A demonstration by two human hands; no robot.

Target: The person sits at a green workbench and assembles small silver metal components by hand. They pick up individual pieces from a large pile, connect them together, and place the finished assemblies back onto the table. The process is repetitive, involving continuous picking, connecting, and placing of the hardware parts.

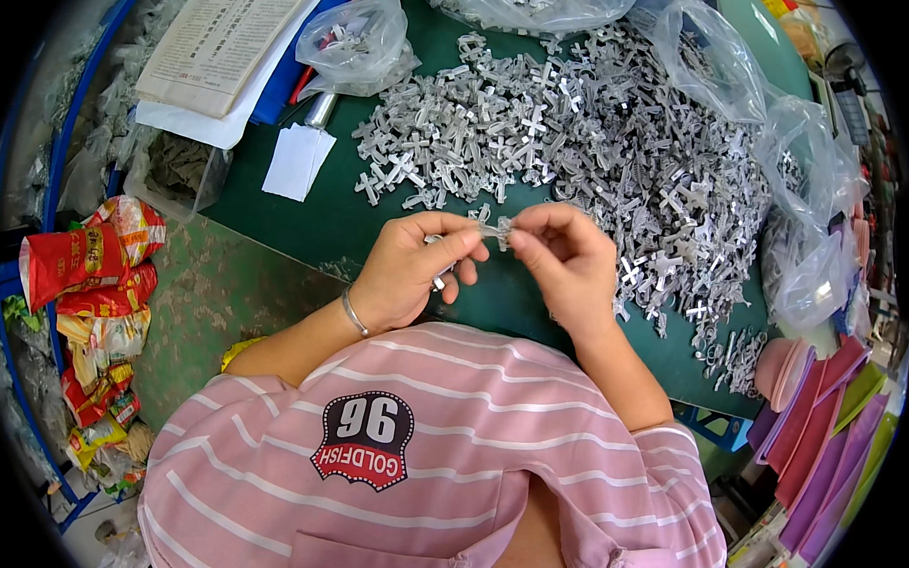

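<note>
Between my two hands, a small silvery cross-shaped metal piece (497,230) is pinched by the thumb and forefinger of each. My left hand (399,266) grips one end of it, and its lower fingers curl around another small shiny metal piece (440,278), mostly hidden. The other end is in my right hand (574,265), its remaining fingers folded in. Just beyond my fingertips spreads a large heap of silvery cross-shaped pieces (529,121), lying loose on the green tabletop (292,225). Fine detail of the held piece is too small to make out.
Clear plastic bags (712,55) lie at the far and right edges of the heap. White paper slips (298,161), a small bag of parts (356,52) and printed sheets (221,47) are at the far left. Pink and purple bins (815,422) stand at right; red packets (83,262) hang at left.
</note>
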